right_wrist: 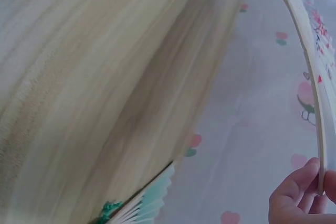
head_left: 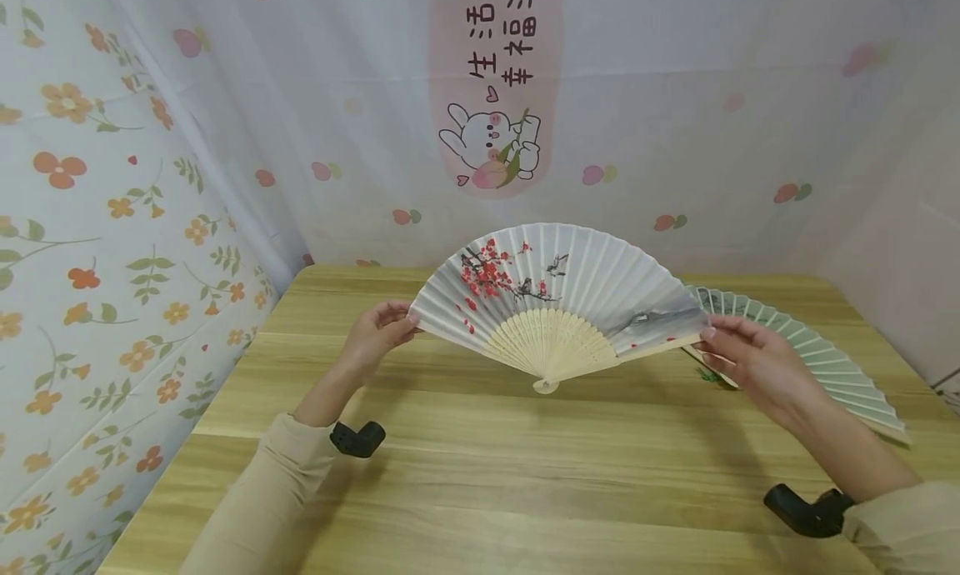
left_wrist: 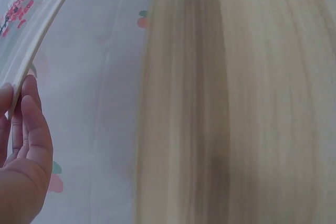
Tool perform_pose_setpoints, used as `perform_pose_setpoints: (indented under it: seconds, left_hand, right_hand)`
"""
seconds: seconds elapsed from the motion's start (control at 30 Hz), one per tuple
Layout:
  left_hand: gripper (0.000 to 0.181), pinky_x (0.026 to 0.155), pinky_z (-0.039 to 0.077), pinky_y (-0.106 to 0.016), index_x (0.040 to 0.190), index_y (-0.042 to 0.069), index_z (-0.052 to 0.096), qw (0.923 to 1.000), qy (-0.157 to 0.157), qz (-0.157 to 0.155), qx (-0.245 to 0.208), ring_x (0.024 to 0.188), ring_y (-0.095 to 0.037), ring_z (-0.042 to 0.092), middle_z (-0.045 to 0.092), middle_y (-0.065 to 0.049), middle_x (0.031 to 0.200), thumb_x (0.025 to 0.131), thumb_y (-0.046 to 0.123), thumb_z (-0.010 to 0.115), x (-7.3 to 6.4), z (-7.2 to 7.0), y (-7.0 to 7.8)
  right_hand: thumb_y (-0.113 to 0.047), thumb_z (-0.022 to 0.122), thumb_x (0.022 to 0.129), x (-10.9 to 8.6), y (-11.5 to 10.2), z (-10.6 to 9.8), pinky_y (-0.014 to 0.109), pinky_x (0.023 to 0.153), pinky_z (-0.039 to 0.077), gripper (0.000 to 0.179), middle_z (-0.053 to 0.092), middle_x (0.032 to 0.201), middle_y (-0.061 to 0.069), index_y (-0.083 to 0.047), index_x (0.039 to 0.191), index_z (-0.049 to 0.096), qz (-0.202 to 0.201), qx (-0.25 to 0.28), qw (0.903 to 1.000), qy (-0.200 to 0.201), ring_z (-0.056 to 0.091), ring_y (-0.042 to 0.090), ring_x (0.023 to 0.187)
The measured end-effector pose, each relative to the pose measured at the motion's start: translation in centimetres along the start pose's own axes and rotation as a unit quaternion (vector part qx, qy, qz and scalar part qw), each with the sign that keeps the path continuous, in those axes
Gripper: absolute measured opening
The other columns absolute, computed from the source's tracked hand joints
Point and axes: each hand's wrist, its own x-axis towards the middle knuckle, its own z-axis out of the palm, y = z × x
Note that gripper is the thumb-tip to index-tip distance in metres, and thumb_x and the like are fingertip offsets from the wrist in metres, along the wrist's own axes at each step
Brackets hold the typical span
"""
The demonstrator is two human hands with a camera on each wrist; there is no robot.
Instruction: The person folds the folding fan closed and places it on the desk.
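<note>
Above the table, I see the left hand and right hand each pinching one end of the spread white fan, which could, I judge, tear if overstretched or snag the green fan if dipped rightward.

Over there, head cam sits farthest back, looking forward and down over table and curtain. Wrist cams sit close at left hand and right hand, rolled: table edge near upright in left, slanted in right. All share white fan; head and right wrist, green fan.
</note>
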Motion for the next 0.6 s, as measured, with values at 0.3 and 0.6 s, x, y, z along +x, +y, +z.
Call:
perform_pose_setpoints:
  seconds: [0.3,0.6]
  left_hand:
    - [0.026,0.081,0.048,-0.028,0.109,-0.006,0.048,0.9996,0.014,0.024,-0.004,0.083,-0.010,0.059,0.055,-0.003,0.093,0.089,0.010,0.054,-0.3,-0.4,1.1]
    - [0.025,0.079,0.049,-0.023,0.106,-0.007,0.050,0.9988,0.023,0.034,-0.026,0.083,-0.010,0.060,0.056,-0.003,0.091,0.088,0.010,0.055,-0.5,-0.6,1.8]
  right_hand:
    - [-0.006,0.049,0.090,0.7,-1.0,0.5,0.020,0.074,0.049,0.015,0.058,0.095,-0.001,-0.012,0.103,0.055,-0.018,-0.015,0.9997,-0.010,0.059,0.010,0.086]
    - [-0.005,0.051,0.089,0.9,-1.4,0.8,0.020,0.076,0.049,0.015,0.055,0.095,0.001,-0.009,0.104,0.053,-0.032,-0.037,0.9987,-0.017,0.059,0.011,0.086]
